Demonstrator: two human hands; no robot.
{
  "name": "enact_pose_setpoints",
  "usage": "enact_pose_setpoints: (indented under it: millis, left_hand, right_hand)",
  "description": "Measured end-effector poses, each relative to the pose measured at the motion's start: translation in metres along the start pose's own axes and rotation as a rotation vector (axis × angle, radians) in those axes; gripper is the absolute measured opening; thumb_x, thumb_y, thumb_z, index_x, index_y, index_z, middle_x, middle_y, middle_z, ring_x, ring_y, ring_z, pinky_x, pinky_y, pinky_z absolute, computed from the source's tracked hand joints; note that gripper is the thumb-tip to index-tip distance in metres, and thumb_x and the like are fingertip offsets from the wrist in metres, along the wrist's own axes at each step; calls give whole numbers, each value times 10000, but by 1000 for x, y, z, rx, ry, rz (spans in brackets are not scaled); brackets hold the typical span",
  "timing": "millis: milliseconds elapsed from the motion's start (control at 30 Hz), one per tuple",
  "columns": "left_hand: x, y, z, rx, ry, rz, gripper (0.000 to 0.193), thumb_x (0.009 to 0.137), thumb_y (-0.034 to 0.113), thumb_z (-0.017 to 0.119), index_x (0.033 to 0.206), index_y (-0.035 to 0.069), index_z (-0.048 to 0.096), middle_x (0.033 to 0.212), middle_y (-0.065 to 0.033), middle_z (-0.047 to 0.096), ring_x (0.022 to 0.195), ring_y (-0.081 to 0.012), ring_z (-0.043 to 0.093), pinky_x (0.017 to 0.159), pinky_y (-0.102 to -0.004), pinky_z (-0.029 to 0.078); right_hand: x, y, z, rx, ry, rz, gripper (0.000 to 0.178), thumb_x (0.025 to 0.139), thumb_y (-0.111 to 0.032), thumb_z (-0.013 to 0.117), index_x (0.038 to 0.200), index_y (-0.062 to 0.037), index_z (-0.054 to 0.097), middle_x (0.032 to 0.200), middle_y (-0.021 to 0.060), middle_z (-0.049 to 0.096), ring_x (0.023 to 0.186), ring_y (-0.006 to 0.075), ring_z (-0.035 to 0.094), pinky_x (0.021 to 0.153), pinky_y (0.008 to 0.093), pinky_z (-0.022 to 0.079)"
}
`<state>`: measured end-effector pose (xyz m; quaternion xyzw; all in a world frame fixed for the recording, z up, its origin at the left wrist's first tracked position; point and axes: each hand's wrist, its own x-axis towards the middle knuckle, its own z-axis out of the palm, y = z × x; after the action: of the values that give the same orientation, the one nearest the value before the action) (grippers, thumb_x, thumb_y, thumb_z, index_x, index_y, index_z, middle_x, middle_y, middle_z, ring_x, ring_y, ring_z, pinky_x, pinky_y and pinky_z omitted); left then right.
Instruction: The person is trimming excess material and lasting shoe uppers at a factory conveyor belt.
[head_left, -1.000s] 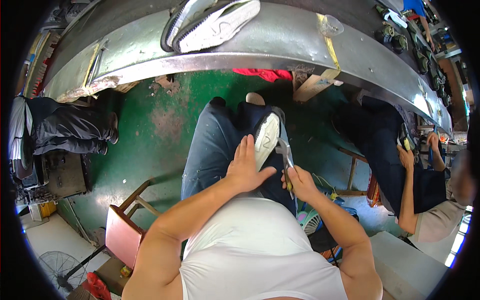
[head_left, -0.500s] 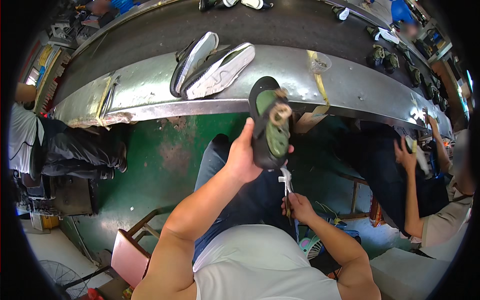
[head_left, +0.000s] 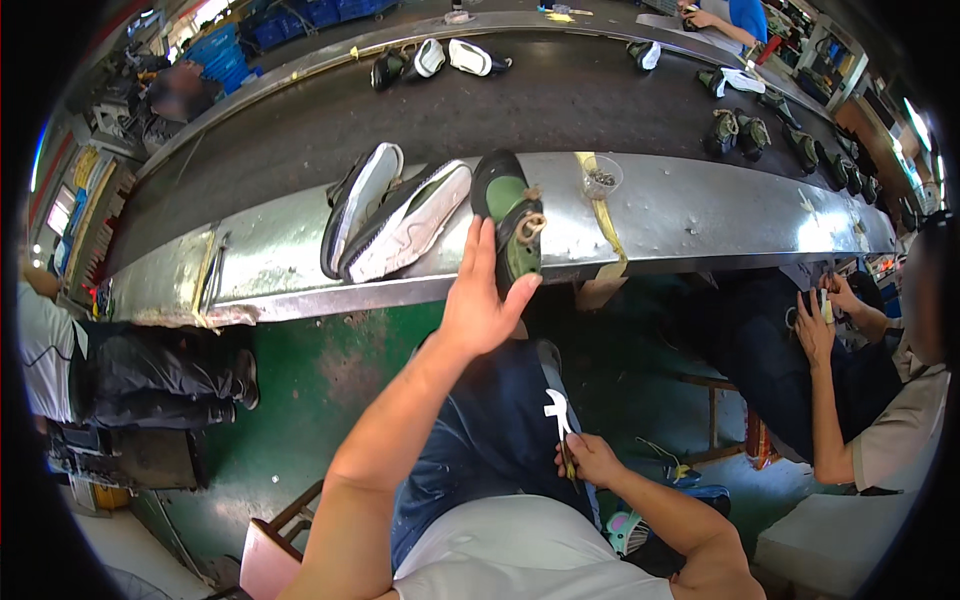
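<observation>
A dark shoe with a green insole, green upper and tan cord bow rests on the metal ledge of the bench, one end near its front edge. My left hand lies against its near end and side, fingers stretched out and thumb apart. Low over my lap, my right hand is closed round the handle of what look like lasting pincers, with a bright silver head. Left of the green shoe, a pair of black shoes with white soles lies on its side on the ledge.
A clear cup of small bits stands on the ledge beside yellow tape. Several shoes sit on the dark belt beyond. Co-workers sit at right and left. A pink-seated stool is at lower left.
The green shoe has moved from my left hand's grip above my lap onto the ledge, and that hand's fingers have straightened. The pincers stay in my right hand. The view has tilted up.
</observation>
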<state>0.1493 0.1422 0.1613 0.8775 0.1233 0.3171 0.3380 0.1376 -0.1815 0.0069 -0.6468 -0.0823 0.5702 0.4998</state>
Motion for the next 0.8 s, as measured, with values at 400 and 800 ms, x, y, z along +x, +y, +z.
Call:
enact_pose_setpoints:
  millis: [400, 800]
  left_hand:
    - [65, -1, 19, 194, -150, -96, 1181, 716, 465, 847, 1482, -162, 204, 1478, -358, 366, 1394, -456, 374, 1151, -472, 327]
    - [263, -69, 90, 404, -191, -477, 810, 922, 399, 653, 1475, -72, 295, 1434, -206, 491, 1332, -341, 479, 1097, -457, 379]
  right_hand:
    - [6, -15, -10, 67, -104, 103, 461, 1087, -383, 372, 1077, 14, 604, 889, 98, 687, 726, 180, 687, 603, 298, 517]
    - [21, -18, -27, 160, -234, 190, 516, 1092, -404, 290, 1135, 12, 592, 950, 114, 710, 768, 175, 707, 506, 223, 440]
